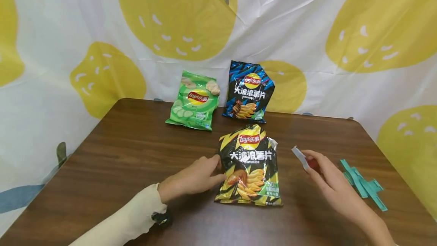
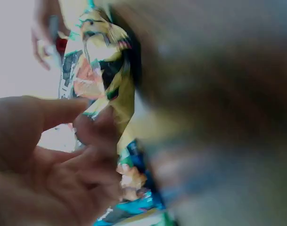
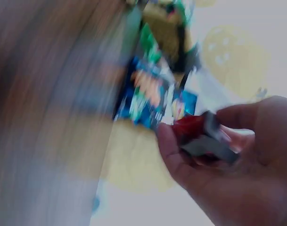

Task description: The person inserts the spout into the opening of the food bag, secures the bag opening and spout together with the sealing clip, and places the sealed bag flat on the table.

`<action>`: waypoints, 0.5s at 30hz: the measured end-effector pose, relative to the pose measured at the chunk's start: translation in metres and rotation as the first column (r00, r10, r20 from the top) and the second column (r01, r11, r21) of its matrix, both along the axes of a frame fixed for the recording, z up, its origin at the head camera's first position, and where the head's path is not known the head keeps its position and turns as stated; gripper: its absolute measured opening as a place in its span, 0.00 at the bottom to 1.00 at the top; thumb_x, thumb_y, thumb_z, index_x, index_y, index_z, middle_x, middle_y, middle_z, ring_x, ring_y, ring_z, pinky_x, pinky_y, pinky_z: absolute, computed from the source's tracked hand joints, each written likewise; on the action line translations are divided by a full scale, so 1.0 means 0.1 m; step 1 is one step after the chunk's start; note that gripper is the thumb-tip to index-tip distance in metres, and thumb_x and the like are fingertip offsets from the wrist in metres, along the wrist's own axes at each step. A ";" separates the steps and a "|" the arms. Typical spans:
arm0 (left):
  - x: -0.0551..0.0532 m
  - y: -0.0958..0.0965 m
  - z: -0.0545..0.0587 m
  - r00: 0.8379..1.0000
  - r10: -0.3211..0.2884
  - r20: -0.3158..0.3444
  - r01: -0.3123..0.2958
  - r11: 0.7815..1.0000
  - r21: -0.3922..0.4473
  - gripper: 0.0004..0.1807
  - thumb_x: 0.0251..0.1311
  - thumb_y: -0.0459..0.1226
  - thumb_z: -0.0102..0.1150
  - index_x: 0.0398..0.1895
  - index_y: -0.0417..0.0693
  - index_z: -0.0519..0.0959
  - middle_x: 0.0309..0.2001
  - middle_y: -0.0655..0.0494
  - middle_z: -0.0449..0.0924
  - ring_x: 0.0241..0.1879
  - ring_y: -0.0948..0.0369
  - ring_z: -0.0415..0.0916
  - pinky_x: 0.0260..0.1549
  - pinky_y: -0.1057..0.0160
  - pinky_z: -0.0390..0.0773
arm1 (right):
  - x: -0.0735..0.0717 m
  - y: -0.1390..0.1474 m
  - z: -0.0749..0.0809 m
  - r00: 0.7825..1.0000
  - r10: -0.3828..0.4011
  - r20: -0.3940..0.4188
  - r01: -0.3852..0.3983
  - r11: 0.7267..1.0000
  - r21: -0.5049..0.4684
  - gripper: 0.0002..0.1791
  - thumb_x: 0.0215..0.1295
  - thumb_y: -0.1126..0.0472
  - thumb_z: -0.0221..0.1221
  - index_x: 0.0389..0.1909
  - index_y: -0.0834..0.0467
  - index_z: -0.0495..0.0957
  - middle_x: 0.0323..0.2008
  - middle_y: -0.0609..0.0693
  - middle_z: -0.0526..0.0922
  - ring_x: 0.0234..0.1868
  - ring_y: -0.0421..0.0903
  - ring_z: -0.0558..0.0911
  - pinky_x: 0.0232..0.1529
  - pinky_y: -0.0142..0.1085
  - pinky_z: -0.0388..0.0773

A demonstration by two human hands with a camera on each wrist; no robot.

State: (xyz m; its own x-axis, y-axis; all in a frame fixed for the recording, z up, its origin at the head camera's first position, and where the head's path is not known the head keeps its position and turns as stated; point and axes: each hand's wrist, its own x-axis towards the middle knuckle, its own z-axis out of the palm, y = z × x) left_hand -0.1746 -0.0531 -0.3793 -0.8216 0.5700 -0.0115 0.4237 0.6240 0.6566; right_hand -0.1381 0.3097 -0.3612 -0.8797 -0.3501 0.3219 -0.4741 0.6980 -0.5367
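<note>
A black-and-yellow chip bag [image 1: 248, 168] is in the middle of the table in the head view. My left hand [image 1: 194, 175] is at its left edge, thumb and forefinger apart and touching or nearly touching it. In the left wrist view, the hand [image 2: 53, 160] has loosely bent fingers beside the bag [image 2: 122, 99]. To the bag's right, my right hand [image 1: 332, 181] pinches a small red and grey item [image 1: 301, 157] between thumb and fingers. The right wrist view shows this item [image 3: 207, 141] blurred, its kind unclear.
Behind stand a green chip bag [image 1: 194, 103] and a black-and-blue chip bag [image 1: 250, 96], close to a lemon-print cloth [image 1: 290, 29]. Several teal plastic strips, like bag clips [image 1: 363, 183], lie in a pile right of my right hand on the brown table [image 1: 129, 143].
</note>
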 end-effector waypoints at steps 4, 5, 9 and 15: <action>0.06 0.11 0.07 0.957 0.069 -0.282 -0.056 0.997 0.055 0.08 0.67 0.42 0.61 0.35 0.48 0.77 0.17 0.64 0.71 0.15 0.70 0.67 0.17 0.68 0.68 | 0.10 -0.21 0.00 0.992 0.117 0.043 -0.106 0.972 -0.210 0.23 0.77 0.69 0.45 0.70 0.54 0.60 0.45 0.51 0.75 0.44 0.41 0.79 0.45 0.27 0.76; 0.09 0.14 0.08 0.951 0.065 -0.302 -0.037 0.994 0.098 0.07 0.68 0.42 0.60 0.38 0.47 0.77 0.19 0.64 0.71 0.16 0.70 0.67 0.18 0.69 0.68 | 0.12 -0.26 -0.01 0.984 0.169 0.062 -0.147 0.953 -0.263 0.24 0.77 0.70 0.44 0.70 0.55 0.59 0.46 0.53 0.75 0.45 0.44 0.79 0.46 0.29 0.77; 0.19 0.25 0.10 0.980 -0.015 -0.199 0.074 0.953 0.294 0.19 0.71 0.42 0.58 0.58 0.42 0.72 0.35 0.57 0.79 0.27 0.69 0.75 0.27 0.70 0.75 | 0.22 -0.43 -0.03 0.915 0.350 0.201 -0.248 0.881 -0.404 0.26 0.78 0.69 0.44 0.73 0.55 0.55 0.53 0.61 0.72 0.49 0.52 0.79 0.49 0.37 0.80; 0.28 0.33 0.06 0.986 -0.158 0.053 0.122 0.903 0.412 0.13 0.73 0.43 0.54 0.52 0.46 0.77 0.37 0.51 0.83 0.30 0.63 0.82 0.30 0.68 0.80 | 0.32 -0.56 -0.05 0.724 0.563 0.399 -0.364 0.803 -0.471 0.27 0.80 0.67 0.41 0.76 0.55 0.51 0.58 0.63 0.70 0.54 0.56 0.75 0.53 0.39 0.77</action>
State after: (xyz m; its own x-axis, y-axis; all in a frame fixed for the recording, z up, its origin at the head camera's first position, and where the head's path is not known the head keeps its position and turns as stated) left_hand -0.1469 -0.0199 -0.3732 -0.7392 0.6488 0.1808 0.4196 0.2337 0.8771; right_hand -0.1063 0.2534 -0.3664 -0.6978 -0.7132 0.0671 -0.2833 0.1886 -0.9403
